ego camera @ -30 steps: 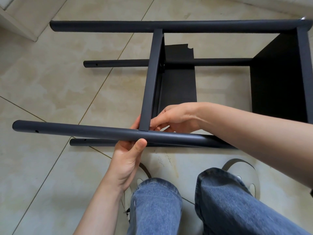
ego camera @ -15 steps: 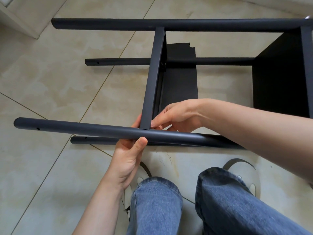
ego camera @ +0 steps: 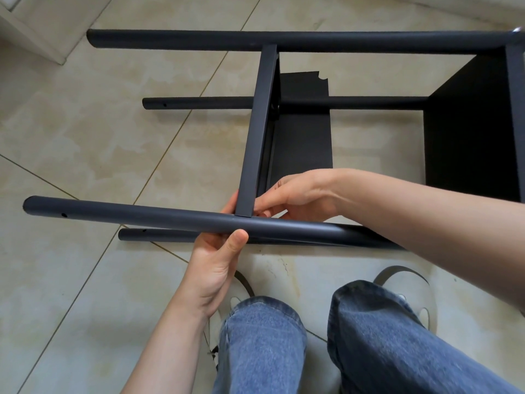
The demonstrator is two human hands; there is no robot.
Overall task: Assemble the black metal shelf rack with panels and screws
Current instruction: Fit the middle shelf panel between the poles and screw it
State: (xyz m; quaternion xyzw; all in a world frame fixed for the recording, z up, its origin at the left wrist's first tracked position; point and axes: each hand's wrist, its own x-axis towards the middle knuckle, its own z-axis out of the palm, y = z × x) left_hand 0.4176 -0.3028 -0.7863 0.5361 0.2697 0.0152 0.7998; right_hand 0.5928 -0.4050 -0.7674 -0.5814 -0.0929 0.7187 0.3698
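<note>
Left hand [ego camera: 218,260] grips the near pole [ego camera: 170,218] from below, thumb wrapped over its front. Right hand [ego camera: 295,196] pinches at the joint where the middle panel [ego camera: 257,132] edge meets that pole; I can't tell what sits between the fingertips. Rack lies on its side on the tile floor [ego camera: 85,132], just beyond both hands; end panel [ego camera: 468,132] off to the right, far pole [ego camera: 284,41] beyond. Versus 1 s ago: both hands keep their grip, no visible shift.
</note>
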